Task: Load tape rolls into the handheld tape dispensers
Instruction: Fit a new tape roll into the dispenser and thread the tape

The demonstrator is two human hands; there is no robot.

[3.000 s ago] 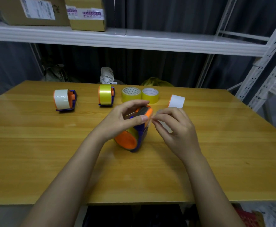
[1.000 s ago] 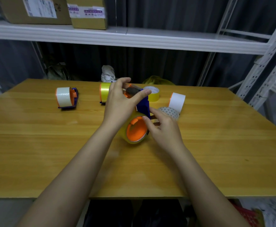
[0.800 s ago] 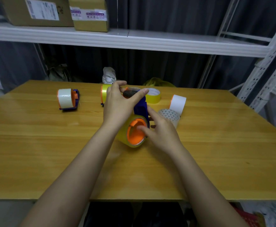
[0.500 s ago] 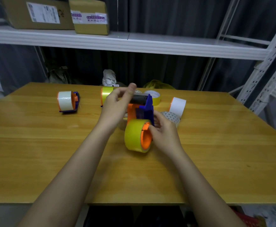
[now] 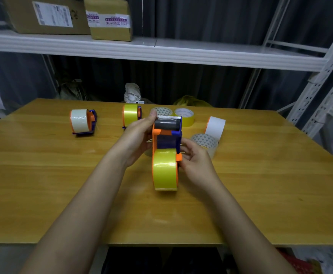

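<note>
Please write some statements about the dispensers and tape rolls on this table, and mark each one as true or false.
1. Both hands hold the dispenser loaded with yellow tape. True: left hand, right hand.
2. Three loaded dispensers stand at the back. False: two, the white-tape dispenser and the yellow-tape dispenser.
3. The white roll stands on edge. True.
4. The table is glass. False: it looks wooden.
</note>
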